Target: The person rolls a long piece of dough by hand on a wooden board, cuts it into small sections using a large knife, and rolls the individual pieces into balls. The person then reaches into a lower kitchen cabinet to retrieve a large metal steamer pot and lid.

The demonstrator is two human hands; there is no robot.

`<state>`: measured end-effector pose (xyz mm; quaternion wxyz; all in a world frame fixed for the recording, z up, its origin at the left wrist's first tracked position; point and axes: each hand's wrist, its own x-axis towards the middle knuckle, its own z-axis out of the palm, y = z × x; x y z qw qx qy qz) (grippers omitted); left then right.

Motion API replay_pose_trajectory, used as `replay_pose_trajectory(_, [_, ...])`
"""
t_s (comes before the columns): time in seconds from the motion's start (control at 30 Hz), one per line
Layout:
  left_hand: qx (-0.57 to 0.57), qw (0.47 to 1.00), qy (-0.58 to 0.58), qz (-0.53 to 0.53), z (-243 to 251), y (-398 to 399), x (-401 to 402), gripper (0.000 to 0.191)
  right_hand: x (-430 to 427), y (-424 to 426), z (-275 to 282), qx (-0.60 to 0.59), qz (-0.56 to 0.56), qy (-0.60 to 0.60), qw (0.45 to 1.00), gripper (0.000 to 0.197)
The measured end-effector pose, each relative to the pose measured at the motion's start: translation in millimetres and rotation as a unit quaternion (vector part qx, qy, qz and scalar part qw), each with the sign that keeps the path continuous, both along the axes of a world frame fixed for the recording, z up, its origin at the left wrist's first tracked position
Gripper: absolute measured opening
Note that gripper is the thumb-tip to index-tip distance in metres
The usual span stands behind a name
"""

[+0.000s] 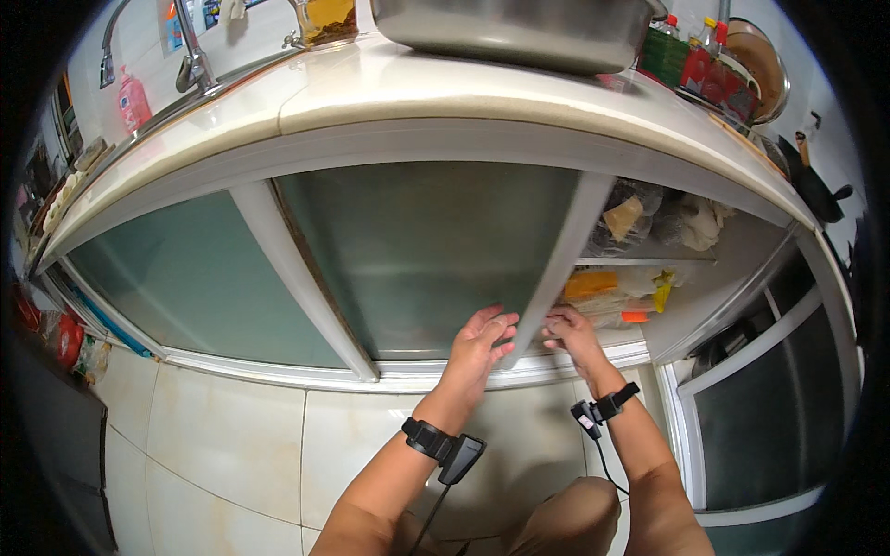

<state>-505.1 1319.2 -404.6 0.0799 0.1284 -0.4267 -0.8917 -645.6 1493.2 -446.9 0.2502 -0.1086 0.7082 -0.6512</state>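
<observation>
My left hand [484, 338] is in front of a sliding cabinet door with a dark glass panel [431, 257], close to the door's pale frame upright [560, 264]. Its fingers are loosely bent and apart, with nothing in them. Just right of that upright is my right hand [576, 335], fingers curled and nothing visible in them. Whether its fingertips touch the frame I cannot tell. Beyond it the cabinet is open, showing a shelf [646, 262]. Clear plastic bags [629, 208] lie on the shelf, and orange and yellow packages [591, 283] lie below it.
Overhead runs a white countertop [445, 90] bearing a large stainless steel basin [514, 31]. A faucet [197, 69] and a pink soap bottle [132, 101] are at the left, bottles in a carton [716, 76] at the right. Another dark-panelled door [765, 410] stands on the right.
</observation>
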Motion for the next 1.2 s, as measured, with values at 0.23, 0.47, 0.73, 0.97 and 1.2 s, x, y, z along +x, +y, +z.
replay_pose_trajectory(0.23, [0.039, 0.998, 0.003, 0.055, -18.0, -33.2, 16.3, 0.029, 43.1, -99.0, 0.4, -0.036, 0.176, 0.003, 0.984, 0.031])
replay_pose_trajectory(0.47, [0.088, 0.964, 0.003, 0.252, -27.6, -48.1, 15.1, 0.021, 64.7, -150.9, -27.2, -0.047, 0.239, -0.039, 0.969, 0.031])
replay_pose_trajectory(0.73, [0.071, 0.954, -0.013, 0.291, -12.3, -47.9, 18.6, 0.022, 16.3, -89.7, -46.6, -0.105, 0.064, -0.166, 0.978, 0.026])
replay_pose_trajectory(0.97, [0.091, 0.939, 0.005, 0.333, -16.5, -42.5, 14.9, 0.033, -40.7, -77.1, -71.4, -0.069, 0.017, -0.114, 0.991, 0.025])
replay_pose_trajectory(1.2, [-0.035, 0.937, -0.017, 0.347, -34.1, -35.2, 18.3, 0.032, -76.4, -153.2, -84.9, 0.09, -0.159, 0.511, 0.84, 0.043])
